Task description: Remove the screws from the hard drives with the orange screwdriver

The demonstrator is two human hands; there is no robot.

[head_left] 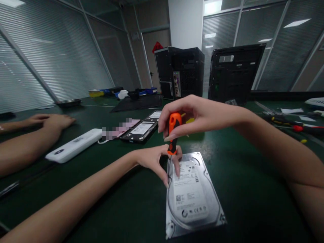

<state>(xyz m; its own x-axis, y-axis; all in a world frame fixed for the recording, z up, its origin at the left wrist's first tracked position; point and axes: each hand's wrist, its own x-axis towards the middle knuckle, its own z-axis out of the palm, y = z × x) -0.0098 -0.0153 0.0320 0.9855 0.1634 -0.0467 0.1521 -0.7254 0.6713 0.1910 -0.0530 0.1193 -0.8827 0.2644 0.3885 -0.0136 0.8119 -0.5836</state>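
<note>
A silver hard drive point(191, 194) with a white label lies on the dark green table. My right hand point(187, 114) is wrapped round the orange and black handle of a screwdriver point(172, 148), which stands nearly upright with its shaft pointing down at the drive's left edge. Beside the shaft, my left hand point(162, 163) has thumb and fingers apart, touching the drive's upper left edge and label. The screwdriver's tip is hidden near the left fingers.
Another person's hands point(54, 121) rest at the left by a white power strip point(76, 145). Behind lie another drive point(141, 131), a black computer case point(182, 72) and a black panel point(234, 74). Tools point(296, 127) lie at the right.
</note>
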